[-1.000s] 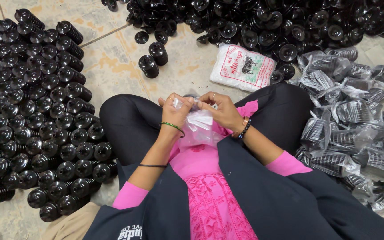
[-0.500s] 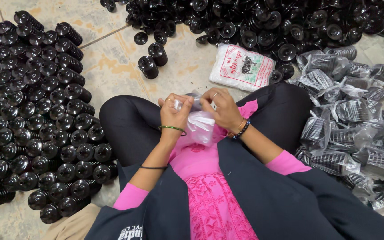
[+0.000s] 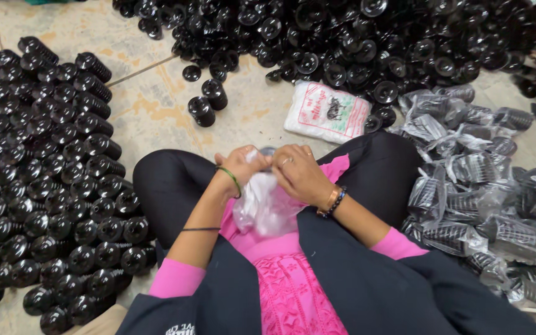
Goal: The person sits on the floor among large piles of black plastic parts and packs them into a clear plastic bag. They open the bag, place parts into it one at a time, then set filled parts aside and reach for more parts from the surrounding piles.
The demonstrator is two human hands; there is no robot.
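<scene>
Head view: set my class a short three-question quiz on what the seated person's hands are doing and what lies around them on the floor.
1. True or false: both hands grip the clear plastic bag over the lap.
2. Which lies on the person's right side?
A. bagged black parts
B. neat rows of stacked black parts
C. nothing but floor
3. Fill in: the white printed packet lies on the floor just ahead of the person's ____ knee.

Key
1. True: the left hand and right hand meet at the bag's top.
2. A; the rows lie on the left.
3. right
</scene>
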